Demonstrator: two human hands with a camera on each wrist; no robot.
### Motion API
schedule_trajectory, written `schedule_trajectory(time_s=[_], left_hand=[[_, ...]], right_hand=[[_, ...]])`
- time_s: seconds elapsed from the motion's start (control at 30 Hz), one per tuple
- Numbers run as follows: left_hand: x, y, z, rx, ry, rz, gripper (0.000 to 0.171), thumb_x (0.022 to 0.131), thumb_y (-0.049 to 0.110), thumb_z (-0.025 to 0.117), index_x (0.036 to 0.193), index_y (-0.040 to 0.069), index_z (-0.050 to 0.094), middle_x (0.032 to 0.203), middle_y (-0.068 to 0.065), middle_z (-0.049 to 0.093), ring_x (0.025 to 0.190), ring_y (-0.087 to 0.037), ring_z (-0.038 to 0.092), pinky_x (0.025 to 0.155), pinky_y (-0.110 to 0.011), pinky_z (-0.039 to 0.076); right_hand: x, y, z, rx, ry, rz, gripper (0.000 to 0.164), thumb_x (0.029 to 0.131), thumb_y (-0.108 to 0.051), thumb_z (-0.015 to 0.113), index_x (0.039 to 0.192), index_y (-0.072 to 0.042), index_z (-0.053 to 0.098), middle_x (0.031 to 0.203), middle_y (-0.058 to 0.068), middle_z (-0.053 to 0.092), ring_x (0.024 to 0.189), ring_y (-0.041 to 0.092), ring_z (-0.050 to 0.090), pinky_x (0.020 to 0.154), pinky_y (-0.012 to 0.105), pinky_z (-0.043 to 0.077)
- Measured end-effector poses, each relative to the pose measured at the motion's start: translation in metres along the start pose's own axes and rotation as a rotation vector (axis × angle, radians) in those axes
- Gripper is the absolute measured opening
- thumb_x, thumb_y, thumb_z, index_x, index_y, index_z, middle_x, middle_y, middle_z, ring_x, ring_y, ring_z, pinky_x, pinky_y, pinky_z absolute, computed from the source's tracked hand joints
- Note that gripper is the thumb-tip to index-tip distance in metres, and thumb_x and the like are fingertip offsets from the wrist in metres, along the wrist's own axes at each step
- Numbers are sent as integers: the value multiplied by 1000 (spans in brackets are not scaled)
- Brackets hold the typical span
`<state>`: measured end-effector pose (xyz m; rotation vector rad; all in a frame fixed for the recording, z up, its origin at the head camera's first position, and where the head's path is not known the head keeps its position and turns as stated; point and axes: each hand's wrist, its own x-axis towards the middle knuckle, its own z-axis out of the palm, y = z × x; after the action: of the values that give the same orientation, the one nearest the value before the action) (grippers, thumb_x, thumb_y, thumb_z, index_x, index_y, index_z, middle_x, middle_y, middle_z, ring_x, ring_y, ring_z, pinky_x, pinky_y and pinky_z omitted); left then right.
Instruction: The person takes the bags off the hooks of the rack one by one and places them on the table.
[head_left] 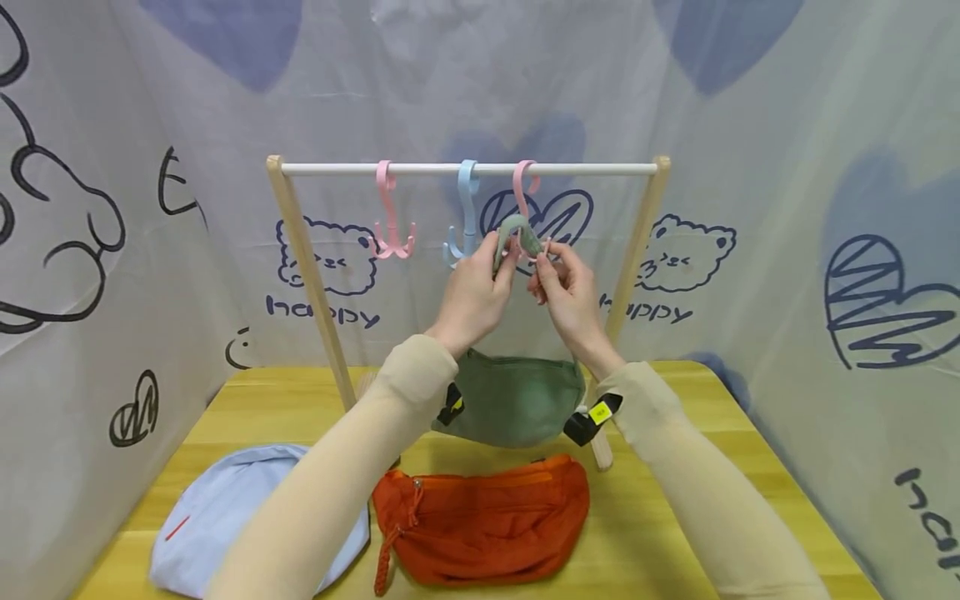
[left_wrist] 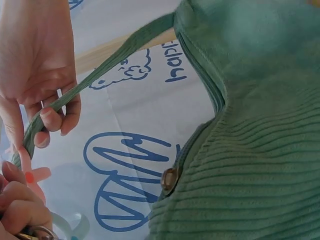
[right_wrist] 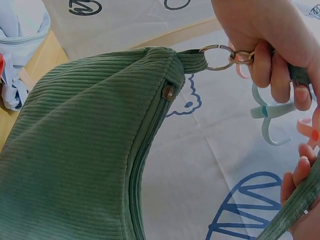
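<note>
A green corduroy bag (head_left: 517,400) hangs by its strap beneath my hands, in front of the rack. Near the right-hand pink hook (head_left: 522,187), my left hand (head_left: 472,296) grips the strap close to its gold rings (right_wrist: 218,57). My right hand (head_left: 573,300) pinches another part of the strap (left_wrist: 95,75) between thumb and fingers, beside that hook's lower prongs. The strap arches between the hands over the hook's lower part. In both wrist views the bag's zipper (right_wrist: 142,165) faces the hands. Fingers partly hide the hook's prongs.
A white rail (head_left: 330,169) on wooden posts also carries another pink hook (head_left: 390,217) and a blue hook (head_left: 468,200). On the yellow wooden table (head_left: 675,500) lie a red-orange waist bag (head_left: 487,525) and a light blue bag (head_left: 225,500). A printed cloth backdrop surrounds the table.
</note>
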<state>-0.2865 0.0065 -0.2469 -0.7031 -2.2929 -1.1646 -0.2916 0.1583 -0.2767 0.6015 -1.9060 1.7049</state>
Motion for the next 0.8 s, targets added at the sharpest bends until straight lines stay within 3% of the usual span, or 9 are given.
schedule_trajectory(time_s=[0.1, 0.23, 0.6, 0.8], left_hand=[[-2, -1, 2, 34, 9, 2, 27, 109, 28, 42, 112, 7, 58, 68, -4, 46, 57, -18, 44, 55, -29, 36], [-3, -4, 3, -22, -1, -28, 26, 109, 29, 43, 106, 8, 58, 70, -3, 49, 57, -17, 44, 56, -29, 36], [-1, -8, 1, -70, -4, -30, 24, 108, 27, 46, 112, 10, 63, 72, -4, 56, 57, -15, 46, 56, -28, 39], [-1, -8, 1, -75, -12, -33, 24, 109, 25, 44, 111, 9, 62, 71, -5, 56, 56, -16, 45, 56, -28, 38]], right_hand=[[-4, 5, -2, 26, -23, 21, 25, 107, -9, 47, 123, 7, 56, 66, -6, 61, 57, 8, 52, 57, 20, 45], [-11, 12, -7, 10, -51, 81, 26, 107, -9, 44, 124, 8, 54, 63, -6, 60, 55, 8, 53, 59, 21, 47], [-27, 38, -25, -45, -141, 149, 30, 109, -13, 41, 111, 11, 58, 65, -2, 59, 56, 8, 54, 59, 22, 50], [-26, 43, -27, -59, -97, 155, 29, 109, -13, 42, 100, 9, 58, 59, -3, 51, 51, 6, 50, 54, 20, 48]])
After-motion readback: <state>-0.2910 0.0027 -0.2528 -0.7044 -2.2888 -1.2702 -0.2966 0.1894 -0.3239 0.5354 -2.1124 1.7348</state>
